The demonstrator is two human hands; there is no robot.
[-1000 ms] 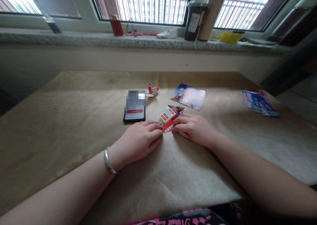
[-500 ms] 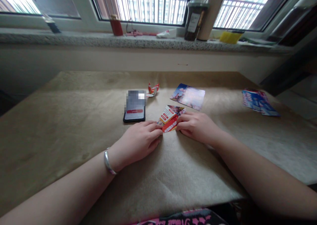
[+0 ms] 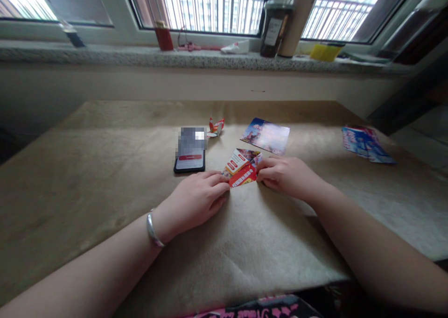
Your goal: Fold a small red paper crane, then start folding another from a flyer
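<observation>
A folded piece of printed paper, red, white and multicoloured, lies on the table between my two hands. My left hand rests on the table, its fingertips closed on the paper's lower left edge. At the right edge, my right hand has its fingers bent and pressed together against the paper's corner; the thumb is mostly hidden. Beyond my left hand lies a phone with its screen lit. A small folded red and white paper figure stands just past the phone.
A flat blue and pink printed sheet lies behind the folded paper. Several printed sheets overlap at the right of the table. On the stone windowsill stand a red container, a dark jar and a yellow item.
My right hand has shifted slightly right along the folded paper to its right corner, uncovering more of its red strip. My left hand stays in place.
</observation>
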